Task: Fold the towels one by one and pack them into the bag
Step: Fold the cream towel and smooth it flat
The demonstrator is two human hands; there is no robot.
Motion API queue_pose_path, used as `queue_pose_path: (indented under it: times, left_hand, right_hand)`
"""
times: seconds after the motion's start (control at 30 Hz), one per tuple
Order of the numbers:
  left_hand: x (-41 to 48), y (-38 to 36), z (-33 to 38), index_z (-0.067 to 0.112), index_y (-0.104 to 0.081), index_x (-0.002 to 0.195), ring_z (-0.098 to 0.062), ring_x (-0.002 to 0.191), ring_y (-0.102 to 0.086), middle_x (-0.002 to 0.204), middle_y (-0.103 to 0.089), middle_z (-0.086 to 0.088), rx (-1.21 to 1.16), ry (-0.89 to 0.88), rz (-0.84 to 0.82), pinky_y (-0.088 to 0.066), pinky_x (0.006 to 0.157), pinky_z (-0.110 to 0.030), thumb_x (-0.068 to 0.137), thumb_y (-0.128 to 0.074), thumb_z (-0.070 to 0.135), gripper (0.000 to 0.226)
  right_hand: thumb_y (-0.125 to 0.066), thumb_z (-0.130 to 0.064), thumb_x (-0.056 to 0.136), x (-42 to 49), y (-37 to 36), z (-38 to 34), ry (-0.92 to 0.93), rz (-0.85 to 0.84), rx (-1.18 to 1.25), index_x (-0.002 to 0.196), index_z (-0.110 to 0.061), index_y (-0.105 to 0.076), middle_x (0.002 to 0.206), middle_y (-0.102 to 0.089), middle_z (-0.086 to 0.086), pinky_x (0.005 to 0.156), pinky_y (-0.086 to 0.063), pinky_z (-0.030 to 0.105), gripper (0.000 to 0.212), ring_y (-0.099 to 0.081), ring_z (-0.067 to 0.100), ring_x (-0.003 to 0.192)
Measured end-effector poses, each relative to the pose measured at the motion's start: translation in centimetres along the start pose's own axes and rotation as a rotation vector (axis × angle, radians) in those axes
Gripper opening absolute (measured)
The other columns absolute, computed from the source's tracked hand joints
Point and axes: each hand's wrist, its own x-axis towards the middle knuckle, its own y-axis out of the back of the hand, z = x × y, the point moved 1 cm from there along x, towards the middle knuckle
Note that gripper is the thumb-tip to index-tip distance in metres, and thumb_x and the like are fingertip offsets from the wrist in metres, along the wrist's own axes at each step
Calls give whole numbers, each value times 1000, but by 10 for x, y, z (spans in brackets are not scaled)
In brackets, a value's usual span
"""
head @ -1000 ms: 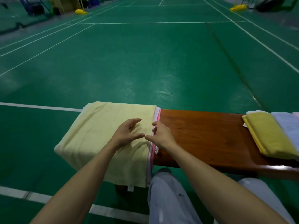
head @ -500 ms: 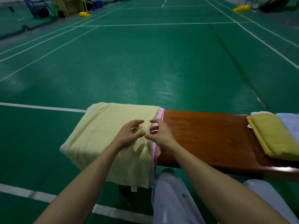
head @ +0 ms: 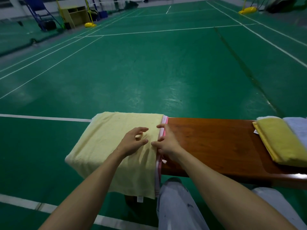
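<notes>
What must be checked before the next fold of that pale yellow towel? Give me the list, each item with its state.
1. The pale yellow towel lies spread on the bench end: ok, draped over its near and left sides.
2. The right hand is at the towel's right side: ok, fingers by the pink edge beneath.
3. That hand has a pinch on the cloth: cannot tell.
4. The left hand holds nothing: ok, fingers loosely spread over the towel.
5. Bare wood between the hands and the folded yellow towel: ok.
6. The bag is within sight: not ok, none seen.
</notes>
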Motion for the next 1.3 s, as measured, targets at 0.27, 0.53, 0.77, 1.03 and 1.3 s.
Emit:
queue_pose_path:
  times: [0.27, 0.53, 0.77, 1.03, 1.3]
  left_hand:
    - [5, -2, 20, 26, -55, 128, -16, 126, -46, 138, -50, 2, 151, -81, -30, -39, 105, -33, 88, -68, 23, 42]
    - [13, -27, 49, 28, -52, 132, -14, 126, -43, 140, -46, 3, 275, -132, -119, -37, 106, -33, 87, -68, 29, 48]
    - [21, -68, 85, 26, -52, 133, -16, 128, -41, 139, -46, 1, 277, -182, -220, -35, 110, -35, 85, -70, 28, 51]
    - [31, -138, 134, 23, -50, 134, -17, 128, -42, 140, -47, -1, 309, -275, -337, -33, 107, -31, 84, -71, 31, 55]
    - [41, -193, 175, 24, -50, 134, -17, 127, -43, 138, -48, -1, 292, -332, -418, -32, 107, -30, 84, -71, 33, 55]
  right_hand:
    - [-73, 4, 82, -2, 37, -7, 66, 36, 83, 120, -29, -45, 91, -63, 13, 57, -53, 31, 57, -65, 24, 79]
    - [-67, 1, 88, -10, 90, -3, 23, 133, 140, 121, -26, -47, 95, -64, 11, 71, -61, 44, 47, -66, 26, 87]
    - [-67, 2, 87, -27, 144, 21, -11, 253, 131, 120, -23, -48, 101, -64, 15, 83, -58, 47, 45, -64, 24, 90]
    - [-69, -2, 87, -52, 217, 51, -95, 306, 79, 119, -25, -48, 100, -65, 11, 53, -50, 25, 44, -65, 22, 88]
    - [-69, -5, 88, -66, 276, 66, -101, 475, 56, 112, -25, -49, 92, -64, 10, 50, -44, 28, 37, -61, 23, 79]
